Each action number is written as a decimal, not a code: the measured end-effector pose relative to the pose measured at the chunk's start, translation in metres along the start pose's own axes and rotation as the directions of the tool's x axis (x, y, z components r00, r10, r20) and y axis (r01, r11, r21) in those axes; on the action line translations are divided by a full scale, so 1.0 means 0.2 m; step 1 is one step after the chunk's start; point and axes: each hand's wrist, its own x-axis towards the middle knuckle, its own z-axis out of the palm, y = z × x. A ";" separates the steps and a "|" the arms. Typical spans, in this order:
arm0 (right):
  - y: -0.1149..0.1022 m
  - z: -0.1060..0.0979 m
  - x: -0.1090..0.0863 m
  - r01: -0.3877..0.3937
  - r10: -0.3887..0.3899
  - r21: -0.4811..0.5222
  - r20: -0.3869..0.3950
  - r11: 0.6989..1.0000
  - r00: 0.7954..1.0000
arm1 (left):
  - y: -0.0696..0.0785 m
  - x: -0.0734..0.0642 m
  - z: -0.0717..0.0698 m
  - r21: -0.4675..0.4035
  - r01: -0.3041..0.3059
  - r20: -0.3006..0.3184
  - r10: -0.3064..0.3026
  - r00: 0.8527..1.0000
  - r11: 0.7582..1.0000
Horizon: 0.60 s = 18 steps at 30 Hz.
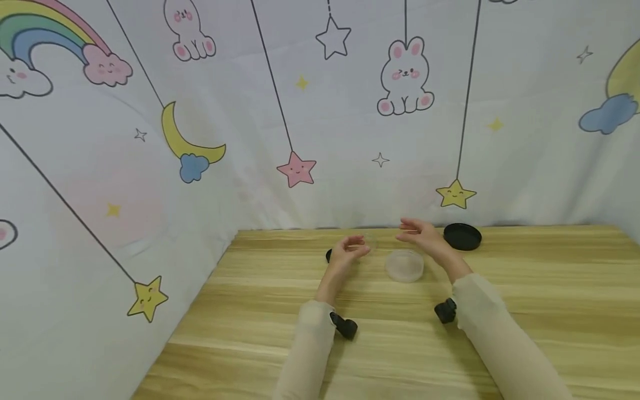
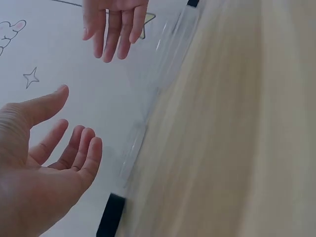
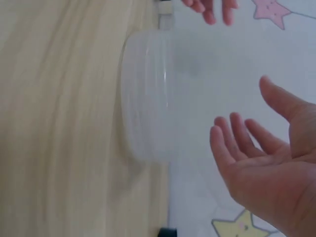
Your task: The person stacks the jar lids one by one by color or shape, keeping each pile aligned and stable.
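A clear round plastic container (image 1: 404, 266) stands on the wooden table between my two hands; it looms large in the right wrist view (image 3: 145, 96). My left hand (image 1: 346, 251) hovers left of it, fingers loosely bent, with nothing in its grasp. Just past those fingertips sits a smaller clear container (image 1: 370, 242), also visible in the left wrist view (image 2: 133, 153). My right hand (image 1: 422, 236) is raised behind and right of the larger container, fingers relaxed and bare. A black round lid (image 1: 462, 237) lies right of that hand. Partly hidden behind my left hand is a small black object (image 1: 328, 255).
The wooden table (image 1: 540, 311) meets a white curtain (image 1: 350, 128) printed with stars, rabbits and moons along its back edge. More curtain hangs at the left side. A black camera mount sits on each wrist, the left (image 1: 345, 326) and the right (image 1: 446, 311).
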 end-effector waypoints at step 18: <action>-0.06 0.17 0.25 -0.039 0.046 -0.057 0.133 0.998 0.990 | 0.04 0.20 -0.20 0.254 0.064 0.102 -0.092 0.991 0.965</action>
